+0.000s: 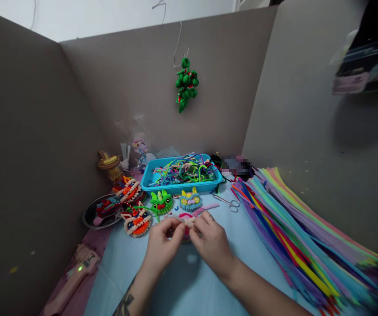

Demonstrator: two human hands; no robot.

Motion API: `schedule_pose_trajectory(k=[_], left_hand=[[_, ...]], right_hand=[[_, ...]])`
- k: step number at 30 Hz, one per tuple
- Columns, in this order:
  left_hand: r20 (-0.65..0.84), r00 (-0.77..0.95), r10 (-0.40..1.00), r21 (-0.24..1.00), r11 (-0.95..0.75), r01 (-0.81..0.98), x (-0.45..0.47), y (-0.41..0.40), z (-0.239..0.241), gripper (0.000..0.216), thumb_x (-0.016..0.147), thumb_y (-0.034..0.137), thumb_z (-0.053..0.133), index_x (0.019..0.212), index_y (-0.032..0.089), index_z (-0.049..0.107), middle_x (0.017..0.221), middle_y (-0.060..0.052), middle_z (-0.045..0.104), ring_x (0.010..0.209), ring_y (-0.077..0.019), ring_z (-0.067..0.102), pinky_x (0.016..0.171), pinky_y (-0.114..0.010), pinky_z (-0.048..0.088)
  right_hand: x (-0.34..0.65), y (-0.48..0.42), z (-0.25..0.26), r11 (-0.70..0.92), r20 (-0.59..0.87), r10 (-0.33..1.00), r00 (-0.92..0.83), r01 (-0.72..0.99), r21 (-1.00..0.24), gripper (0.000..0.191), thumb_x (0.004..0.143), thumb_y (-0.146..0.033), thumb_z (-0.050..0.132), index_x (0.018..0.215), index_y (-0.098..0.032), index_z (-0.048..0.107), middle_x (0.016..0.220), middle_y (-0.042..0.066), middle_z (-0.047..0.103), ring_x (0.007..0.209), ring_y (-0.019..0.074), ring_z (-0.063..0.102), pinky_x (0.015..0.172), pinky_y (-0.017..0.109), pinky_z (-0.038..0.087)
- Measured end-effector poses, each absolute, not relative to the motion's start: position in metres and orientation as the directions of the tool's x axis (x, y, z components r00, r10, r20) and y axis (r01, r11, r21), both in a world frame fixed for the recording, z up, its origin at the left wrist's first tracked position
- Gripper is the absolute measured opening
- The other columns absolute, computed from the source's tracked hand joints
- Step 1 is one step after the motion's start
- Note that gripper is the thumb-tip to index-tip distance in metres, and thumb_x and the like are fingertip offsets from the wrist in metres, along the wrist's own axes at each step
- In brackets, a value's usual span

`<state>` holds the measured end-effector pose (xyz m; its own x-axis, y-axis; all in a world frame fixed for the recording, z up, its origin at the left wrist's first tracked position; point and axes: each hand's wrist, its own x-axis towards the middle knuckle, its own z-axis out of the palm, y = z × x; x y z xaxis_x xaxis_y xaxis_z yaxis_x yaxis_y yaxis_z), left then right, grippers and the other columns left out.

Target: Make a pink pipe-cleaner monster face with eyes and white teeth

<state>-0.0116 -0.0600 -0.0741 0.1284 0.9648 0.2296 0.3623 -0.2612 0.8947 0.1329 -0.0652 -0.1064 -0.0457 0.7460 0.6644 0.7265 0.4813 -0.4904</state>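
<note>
At the middle of the table my left hand point(164, 241) and my right hand point(212, 240) meet, both closed in a pinch on a small pink and cream pipe-cleaner piece point(188, 222). My fingers cover much of its shape. Just beyond it lie a green animal face point(161, 203) and a blue-yellow one point(190, 201), both of fuzzy pipe cleaners. An orange and cream face point(137, 222) rests left of my left hand. A pink fuzzy strip point(208, 208) lies past my right fingers, near the scissors point(231, 203).
A blue tray point(180, 190) of tangled pipe cleaners stands at the back. Long coloured pipe cleaners point(294, 237) cover the right side. On the left are a metal bowl point(88, 218), a pink glue gun point(77, 278) and a lidded cup point(110, 164). A green ornament point(186, 83) hangs from the partition.
</note>
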Motion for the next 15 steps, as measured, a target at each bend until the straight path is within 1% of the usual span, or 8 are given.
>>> schedule_pose_trajectory(k=[4, 8, 12, 15], left_hand=[[0.270, 0.103, 0.957, 0.870, -0.288, 0.399, -0.0116, -0.0585, -0.0732, 0.015, 0.077, 0.024, 0.059, 0.068, 0.014, 0.066, 0.064, -0.002, 0.066, 0.058, -0.0128, 0.058, 0.054, -0.019, 0.045], [0.237, 0.123, 0.964, 0.893, -0.266, 0.363, -0.0103, -0.0588, -0.0729, 0.016, 0.078, 0.027, 0.060, 0.075, 0.014, 0.069, 0.067, -0.004, 0.069, 0.060, -0.0142, 0.061, 0.055, -0.021, 0.047], [0.219, 0.094, 0.971, 0.911, -0.238, 0.337, -0.0098, -0.0593, -0.0765, 0.019, 0.078, 0.031, 0.061, 0.073, 0.013, 0.067, 0.068, -0.004, 0.068, 0.061, -0.0147, 0.061, 0.057, -0.022, 0.048], [0.247, 0.071, 0.966, 0.905, -0.256, 0.340, -0.0115, -0.0586, -0.0798, 0.017, 0.079, 0.030, 0.059, 0.074, 0.015, 0.065, 0.069, -0.003, 0.066, 0.061, -0.0138, 0.060, 0.056, -0.022, 0.047]], right_hand=[[0.1336, -0.0648, -0.1077, 0.476, 0.660, 0.751, -0.032, 0.719, -0.506, 0.018, 0.076, -0.008, 0.047, 0.064, -0.021, 0.044, 0.070, 0.000, 0.045, 0.061, 0.0132, 0.048, 0.059, 0.023, 0.034], [0.1342, -0.0635, -0.1090, 0.472, 0.660, 0.751, -0.024, 0.718, -0.511, 0.019, 0.077, -0.007, 0.045, 0.064, -0.020, 0.044, 0.072, 0.001, 0.045, 0.062, 0.0139, 0.049, 0.059, 0.023, 0.035], [0.1324, -0.0647, -0.1088, 0.482, 0.670, 0.743, -0.018, 0.708, -0.516, 0.019, 0.078, -0.006, 0.045, 0.065, -0.021, 0.045, 0.071, 0.001, 0.045, 0.062, 0.0149, 0.048, 0.058, 0.025, 0.037], [0.1309, -0.0657, -0.1068, 0.493, 0.644, 0.765, -0.007, 0.649, -0.579, 0.014, 0.080, -0.010, 0.048, 0.070, -0.020, 0.050, 0.076, 0.002, 0.047, 0.067, 0.0163, 0.051, 0.063, 0.026, 0.041]])
